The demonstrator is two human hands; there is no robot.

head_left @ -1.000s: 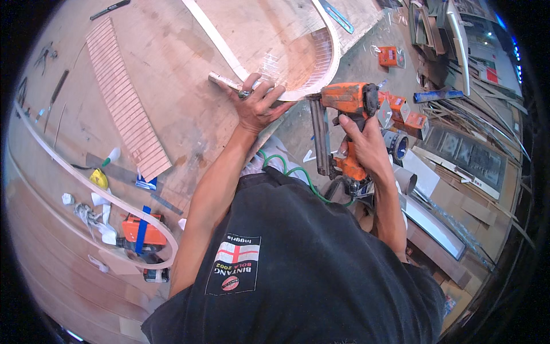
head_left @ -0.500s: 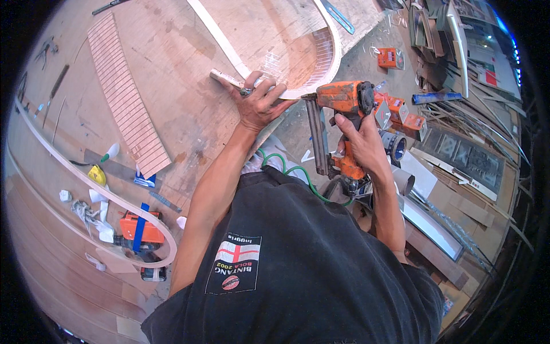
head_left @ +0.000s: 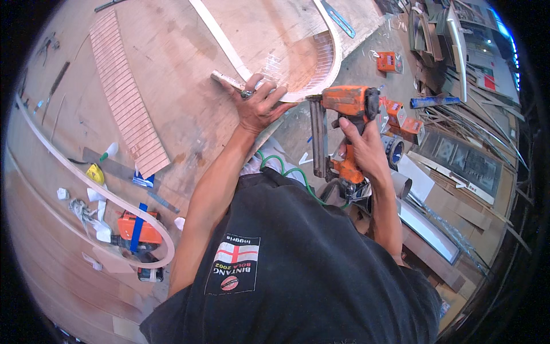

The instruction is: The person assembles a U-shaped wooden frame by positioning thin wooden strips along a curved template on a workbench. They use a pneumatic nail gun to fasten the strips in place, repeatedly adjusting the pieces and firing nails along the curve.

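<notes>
A pale curved wooden frame [head_left: 335, 49], lined inside its bend with a slotted strip, lies at the near edge of the worktable [head_left: 189, 109]. Over its near end my left hand [head_left: 258, 108] is closed, fingers curled on the wood beside a short flat wooden piece [head_left: 224, 78]. An orange pneumatic nail gun [head_left: 346, 102] is gripped in my right hand [head_left: 366, 148], my thumb round the back of its handle. Its nose points left, close to the frame's outer edge; whether they touch I cannot tell. A green air hose [head_left: 282, 163] runs beneath the gun.
On the table lie a long slotted wooden panel [head_left: 127, 94], a glue bottle [head_left: 110, 151], a yellow tape measure [head_left: 95, 174] and an orange power tool [head_left: 138, 228] inside another curved frame [head_left: 166, 238]. Orange boxes [head_left: 389, 62] and scrap strips [head_left: 447, 123] cover the floor at right.
The nail gun has shifted slightly right and downward, its nose drawing a little away from my left fingers. My left hand keeps its place on the frame.
</notes>
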